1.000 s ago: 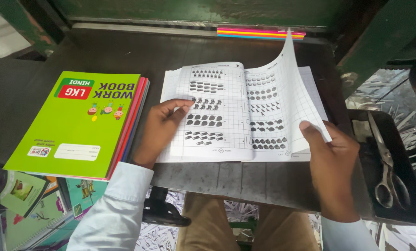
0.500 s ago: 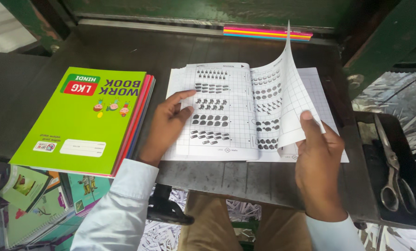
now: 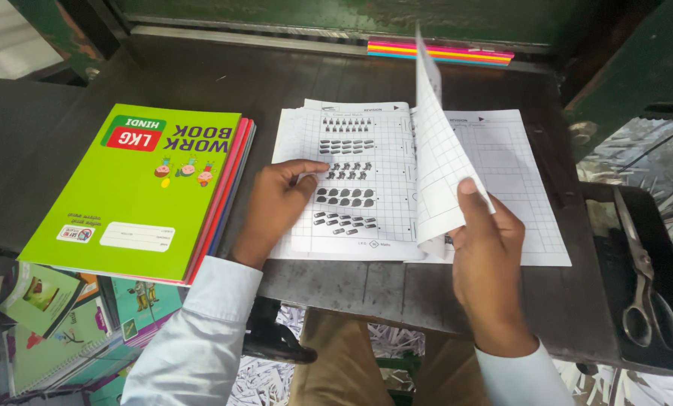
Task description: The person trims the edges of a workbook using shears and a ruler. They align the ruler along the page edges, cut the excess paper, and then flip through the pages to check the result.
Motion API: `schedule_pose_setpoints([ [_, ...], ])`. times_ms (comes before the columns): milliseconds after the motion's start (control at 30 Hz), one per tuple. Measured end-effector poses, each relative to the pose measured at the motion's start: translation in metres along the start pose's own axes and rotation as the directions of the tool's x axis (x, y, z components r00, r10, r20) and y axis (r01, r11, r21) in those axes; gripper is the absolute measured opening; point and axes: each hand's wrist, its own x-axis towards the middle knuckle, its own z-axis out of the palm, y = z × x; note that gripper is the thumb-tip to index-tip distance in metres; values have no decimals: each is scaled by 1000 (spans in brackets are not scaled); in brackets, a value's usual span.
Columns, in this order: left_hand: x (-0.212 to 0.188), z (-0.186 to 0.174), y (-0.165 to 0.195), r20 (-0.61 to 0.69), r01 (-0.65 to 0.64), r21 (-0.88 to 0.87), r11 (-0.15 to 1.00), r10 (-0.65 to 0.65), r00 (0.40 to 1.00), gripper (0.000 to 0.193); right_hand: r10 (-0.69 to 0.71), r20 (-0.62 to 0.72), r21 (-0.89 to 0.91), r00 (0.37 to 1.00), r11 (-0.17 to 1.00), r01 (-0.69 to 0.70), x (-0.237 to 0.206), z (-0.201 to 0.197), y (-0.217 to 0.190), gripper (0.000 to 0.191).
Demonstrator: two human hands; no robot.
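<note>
An open booklet of white printed pages (image 3: 351,180) lies on a dark metal table (image 3: 291,75). My left hand (image 3: 276,207) rests flat on the left page, fingers pointing right over rows of small pictures. My right hand (image 3: 487,256) pinches the lower edge of one sheet (image 3: 436,150) and holds it upright above the booklet's spine. Under that sheet a squared right-hand page (image 3: 513,180) shows.
A stack of workbooks with a green cover (image 3: 145,188) lies left of the booklet. A strip of coloured paper edges (image 3: 438,53) sits at the table's back. Scissors (image 3: 645,271) lie in a dark tray at right. More books (image 3: 58,323) lie below left.
My right hand has lifted the sheet from its spread position on the right to standing upright over the spine. The left hand stays on the left page.
</note>
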Motion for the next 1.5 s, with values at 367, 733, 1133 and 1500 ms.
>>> schedule_pose_setpoints([
  [367, -1, 1, 7, 8, 7, -13, 1000, -7, 1000, 24, 123, 94, -188, 988, 977, -103, -3, 17, 14, 47],
  [733, -2, 1, 7, -5, -3, -12, 1000, 3, 1000, 23, 216, 299, -418, 929, 905, -76, -10, 42, 15, 46],
  [1133, 3, -1, -8, 0, -67, -142, 988, 68, 998, 26, 148, 470, -657, 870, 717, 233, -8, 63, 18, 40],
  [1500, 4, -1, 16, -68, 138, -98, 986, -145, 987, 52, -171, 635, -566, 753, 560, 605, -14, 63, 34, 31],
])
